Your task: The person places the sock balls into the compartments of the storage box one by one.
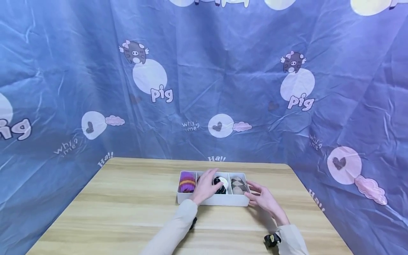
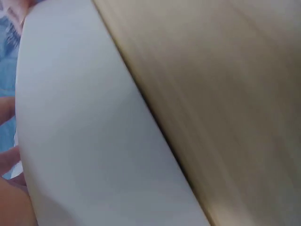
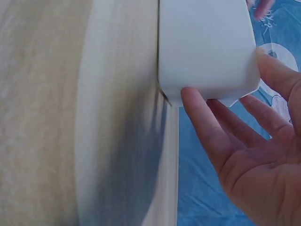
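We have the white tray (image 1: pixel 213 200) mid-table, its slots already filled with rolled socks (image 1: pixel 187 182). Left hand (image 1: pixel 206 185) lies flat over the middle, gripping nothing. Right hand (image 1: pixel 263 197), fingers straight, steadies the tray's end. Little left.

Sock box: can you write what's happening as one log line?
left hand: reaching into white box, on socks | right hand: open, touching box's right end | box: on wooden table
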{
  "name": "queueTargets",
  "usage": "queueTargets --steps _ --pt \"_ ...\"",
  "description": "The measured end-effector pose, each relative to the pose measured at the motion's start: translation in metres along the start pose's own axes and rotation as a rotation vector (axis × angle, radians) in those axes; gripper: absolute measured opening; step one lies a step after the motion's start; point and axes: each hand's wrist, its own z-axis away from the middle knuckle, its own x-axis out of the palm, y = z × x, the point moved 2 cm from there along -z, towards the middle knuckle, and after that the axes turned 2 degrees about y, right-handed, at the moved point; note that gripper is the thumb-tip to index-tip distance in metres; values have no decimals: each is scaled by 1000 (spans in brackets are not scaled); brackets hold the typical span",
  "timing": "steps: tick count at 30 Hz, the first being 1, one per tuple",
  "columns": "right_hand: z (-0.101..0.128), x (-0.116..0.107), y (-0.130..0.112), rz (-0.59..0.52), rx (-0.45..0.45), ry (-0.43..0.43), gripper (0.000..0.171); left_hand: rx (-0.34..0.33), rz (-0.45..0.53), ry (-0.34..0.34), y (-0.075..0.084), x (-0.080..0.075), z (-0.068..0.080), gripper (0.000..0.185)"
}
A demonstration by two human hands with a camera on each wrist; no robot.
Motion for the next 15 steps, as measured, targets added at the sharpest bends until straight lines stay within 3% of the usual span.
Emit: queueTargets --steps 8,12,15 --pt "1 2 -8 29 -13 8 70 3 -43 78 -30 -33 13 58" --pt "-2 10 -14 137 -40 72 64 2 -86 123 -43 -51 20 57" --pt "-3 17 -19 284 -78 125 60 20 -126 130 -51 -62 25 57"
